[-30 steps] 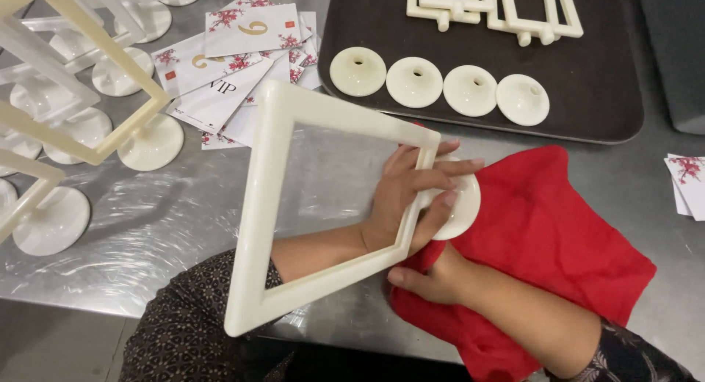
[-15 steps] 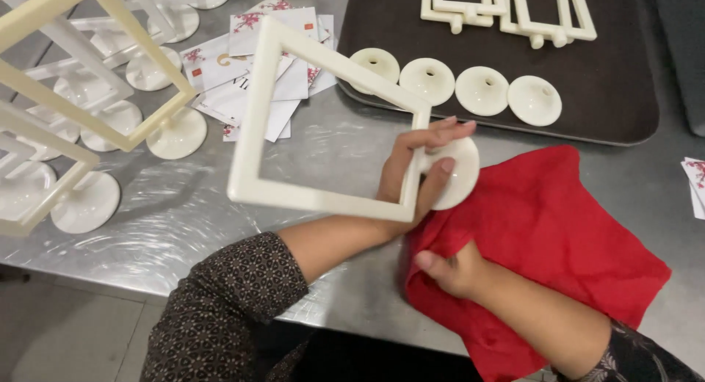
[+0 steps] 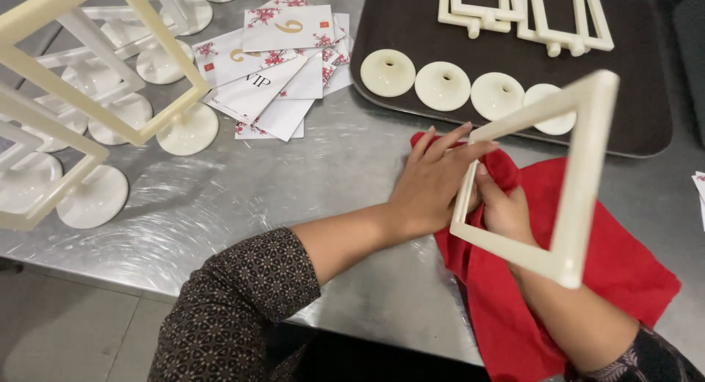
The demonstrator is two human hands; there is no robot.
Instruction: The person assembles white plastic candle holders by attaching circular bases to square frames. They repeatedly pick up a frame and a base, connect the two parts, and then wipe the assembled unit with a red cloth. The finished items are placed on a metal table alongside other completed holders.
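We work near the front edge of the steel table (image 3: 279,198), whose brushed metal lies bare between our hands and the cards; the floor shows just below that edge. To the left stand finished cream frames on round bases (image 3: 95,96), crowding that side. Ahead, a fan of white cards with red blossom print (image 3: 275,66) lies close to the dark brown tray (image 3: 646,110), which carries four round cream discs (image 3: 443,85) in a row and flat frame pieces (image 3: 514,11) at the back.

Our left hand (image 3: 433,180) reaches across in a patterned sleeve, fingers stretched and closed on the near corner of the square cream frame (image 3: 580,176), a smooth, hard open square held tilted over the red cloth (image 3: 602,279) and the tray's front rim. Our right hand (image 3: 507,206) comes up through the frame's opening, wrapped in soft, crumpled cloth and gripping it against the frame's bar. The two hands touch at that corner.
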